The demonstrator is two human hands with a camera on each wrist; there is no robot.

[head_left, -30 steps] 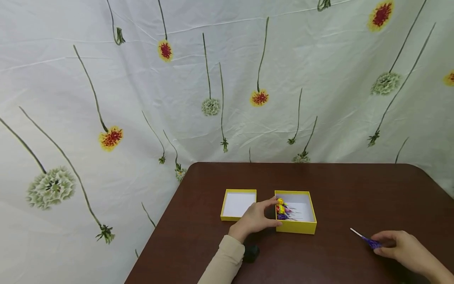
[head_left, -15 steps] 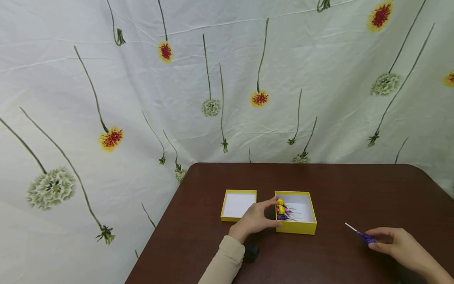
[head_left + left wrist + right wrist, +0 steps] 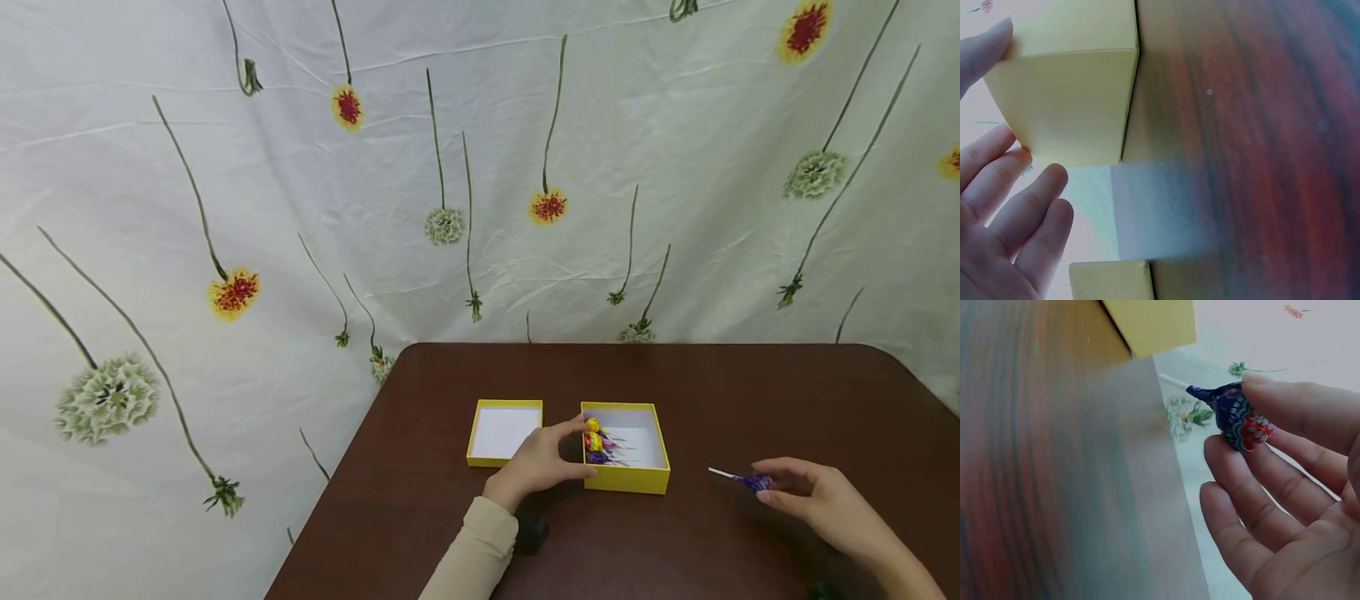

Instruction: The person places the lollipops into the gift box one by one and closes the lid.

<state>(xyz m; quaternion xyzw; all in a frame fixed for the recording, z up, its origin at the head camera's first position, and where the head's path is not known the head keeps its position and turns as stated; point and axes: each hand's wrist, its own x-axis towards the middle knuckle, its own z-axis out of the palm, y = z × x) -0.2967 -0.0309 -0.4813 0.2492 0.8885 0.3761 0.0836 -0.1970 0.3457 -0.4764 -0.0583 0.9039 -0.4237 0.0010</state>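
Observation:
A yellow box (image 3: 626,481) with a white inside stands uncovered on the table. Several wrapped lollipops (image 3: 595,442) lie along its left side, their sticks pointing right. My left hand (image 3: 538,463) grips the box's left end, thumb on the near side and fingers toward the far corner; the left wrist view has the same yellow box (image 3: 1066,103) between thumb and fingers. To the right, my right hand (image 3: 828,502) pinches a purple-wrapped lollipop (image 3: 759,482) by its head, above the table. In the right wrist view that lollipop (image 3: 1229,415) has a red floral patch, and its white stick points away from the palm.
Left of the box lies a shallow yellow-rimmed lid (image 3: 506,429), white inside, partly behind the left hand. A dark object (image 3: 531,536) shows beside the left wrist. Behind the brown table (image 3: 720,392) hangs a white flower-print cloth (image 3: 525,100).
My right hand has carried the lollipop leftward and away from me, toward the box. Its stick now lies closer to level. The left hand and box have stayed in place.

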